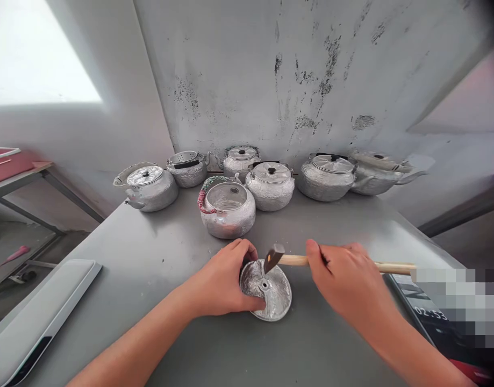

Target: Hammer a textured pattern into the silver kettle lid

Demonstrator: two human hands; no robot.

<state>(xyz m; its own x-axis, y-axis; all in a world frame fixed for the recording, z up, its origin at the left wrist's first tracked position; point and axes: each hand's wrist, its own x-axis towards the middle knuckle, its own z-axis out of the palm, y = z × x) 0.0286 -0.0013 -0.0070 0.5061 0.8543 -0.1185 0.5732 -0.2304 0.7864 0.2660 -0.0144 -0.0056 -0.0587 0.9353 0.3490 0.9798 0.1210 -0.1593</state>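
Note:
My left hand (226, 279) grips the left rim of a round silver kettle lid (277, 293), thumb inside the bowl-like hollow. The lid lies with its inner face up, and a small hole shows at its middle. My right hand (347, 274) is wrapped round the wooden handle of a hammer (293, 260). The dark metal hammer head is over the far part of the lid; I cannot tell whether it touches. Just beyond stands a lidless silver kettle (230, 220), its handle wrapped in red and green cord.
Several lidded silver kettles (271, 185) stand along the wall at the back of the grey table (182, 344). A long pale case (45, 317) lies at the left edge. A dark screen (428, 314) with digits is at the right. A pink bin (8, 164) sits on a side rack.

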